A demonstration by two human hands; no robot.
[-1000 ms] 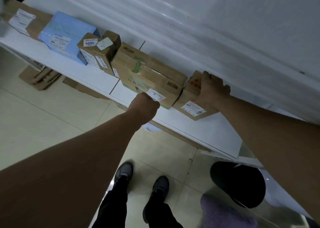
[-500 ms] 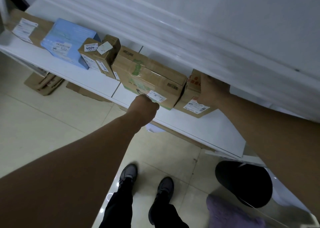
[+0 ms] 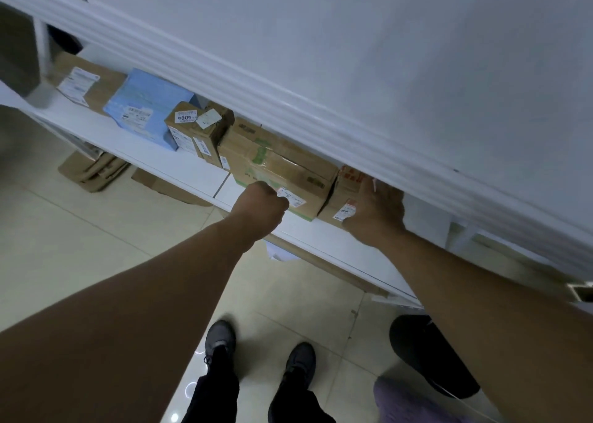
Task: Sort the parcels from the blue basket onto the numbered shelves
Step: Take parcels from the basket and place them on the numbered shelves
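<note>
Left grip (image 3: 261, 203): lower centre, fingers together in a fist, knuckles against the large carton (image 3: 279, 169).
Right grip (image 3: 373, 212): laid over the small parcel (image 3: 343, 195), centre right; clasping or only pushing, cannot tell.
Risk: a skewed push could jam the small parcel against the large carton, or drag it off the shelf (image 3: 337, 246) front.
Hidden: right fingertips and parcel backs lie under the upper shelf (image 3: 288, 95); shelf numbers and blue basket unseen.

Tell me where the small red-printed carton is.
In the head view the small carton sits on the white shelf, right of centre, beside the right end of the big taped carton, with the right hand on it.
</note>
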